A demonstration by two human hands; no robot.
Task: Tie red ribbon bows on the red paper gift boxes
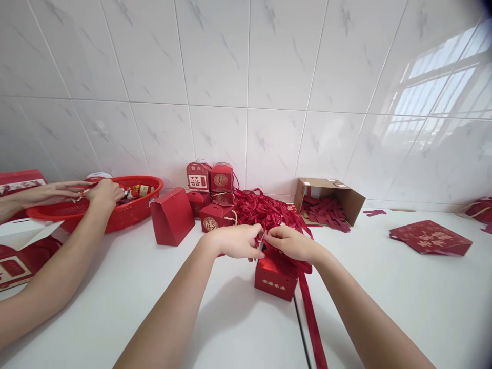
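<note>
A small red box (275,279) with gold characters stands on the white table in front of me. My left hand (238,242) is at the box's upper left, its thumb and fingers pinching a thin pale flap or card. Close beside it, my right hand (294,243) is over the box top, fingertips pinched on the upper end of the same pale piece. A dark red ribbon (312,318) runs from behind the box to the table's front edge. Behind my hands lies a heap of red ribbon (257,207).
Another person's hands (103,195) work over a red basket (130,220) of wrapped items at left. Small red boxes (217,216) are stacked beside a plain red box (172,218). A cardboard box (357,202) holds red strips. A flat red package (432,237) lies right.
</note>
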